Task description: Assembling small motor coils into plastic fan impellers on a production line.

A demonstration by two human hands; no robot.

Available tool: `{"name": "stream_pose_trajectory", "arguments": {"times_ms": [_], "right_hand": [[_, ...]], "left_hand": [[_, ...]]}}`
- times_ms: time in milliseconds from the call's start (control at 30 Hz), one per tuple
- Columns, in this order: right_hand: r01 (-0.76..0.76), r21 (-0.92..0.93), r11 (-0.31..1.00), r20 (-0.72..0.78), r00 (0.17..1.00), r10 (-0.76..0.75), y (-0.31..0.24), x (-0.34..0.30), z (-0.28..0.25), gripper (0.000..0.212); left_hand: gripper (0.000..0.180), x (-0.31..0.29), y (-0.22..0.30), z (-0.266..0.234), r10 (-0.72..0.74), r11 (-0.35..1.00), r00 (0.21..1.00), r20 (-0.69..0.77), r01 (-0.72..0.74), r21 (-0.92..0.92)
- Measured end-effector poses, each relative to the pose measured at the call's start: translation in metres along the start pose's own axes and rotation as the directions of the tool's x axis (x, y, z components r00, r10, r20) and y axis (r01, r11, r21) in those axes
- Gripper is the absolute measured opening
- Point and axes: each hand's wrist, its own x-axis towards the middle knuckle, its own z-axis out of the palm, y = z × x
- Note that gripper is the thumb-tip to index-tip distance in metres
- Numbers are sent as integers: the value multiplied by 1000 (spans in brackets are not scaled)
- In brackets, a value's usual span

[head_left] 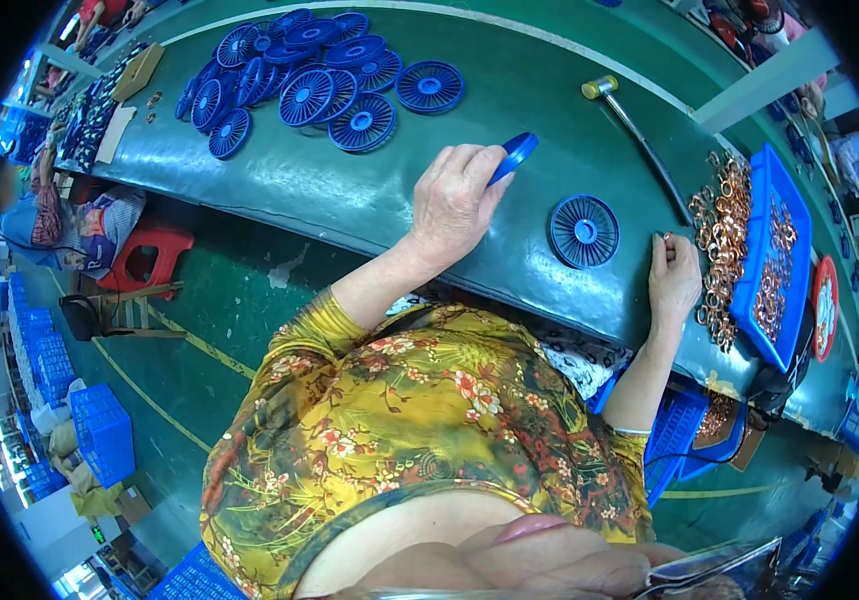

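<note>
Raised over the green bench, my left hand (457,200) grips a round blue slotted plastic disc (516,155) by its rim, edge toward me. A similar blue slotted wheel (585,231) lies flat on the bench between my hands. To the right, my right hand (674,280) rests on the bench with thumb and fingers drawn together. A tiny reddish bit shows at its fingertips, too small to name. Just right of that hand spreads a heap of copper-coloured rings (719,240). The hammer (639,142) lies beyond the right hand, its yellowish head pointing away.
Many more blue wheels (306,95) are piled at the far left of the bench (279,190). A blue tray (791,215) with copper rings stands at the right, beside a red round tray (824,308). Another person (69,215) sits at the left near a red stool (149,258).
</note>
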Motion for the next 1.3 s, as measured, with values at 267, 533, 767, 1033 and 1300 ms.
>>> {"name": "stream_pose_trajectory", "arguments": {"times_ms": [267, 533, 767, 1033, 1300], "right_hand": [[-88, 84, 993, -10, 996, 89, -8, -4, -6, 20], [-44, 790, 611, -29, 994, 109, -54, -15, -11, 14], [340, 590, 732, -300, 934, -193, -93, -18, -32, 15], [628, 453, 633, -469, 772, -430, -128, -21, -35, 22], [596, 423, 683, -400, 799, -449, -150, -16, -31, 15]], "left_hand": [[46, -2, -16, 3, 149, 986, 920, 361, -165, 12], [57, 69, -111, 0, -32, 869, 977, 211, -77, 489], [24, 72, -85, -4, -109, 965, 989, -98, 129, 227], [24, 10, 20, -7, -336, 504, 885, 321, 457, -733], [27, -5, 45, -12, -185, 633, 955, 233, 297, -715]]}}
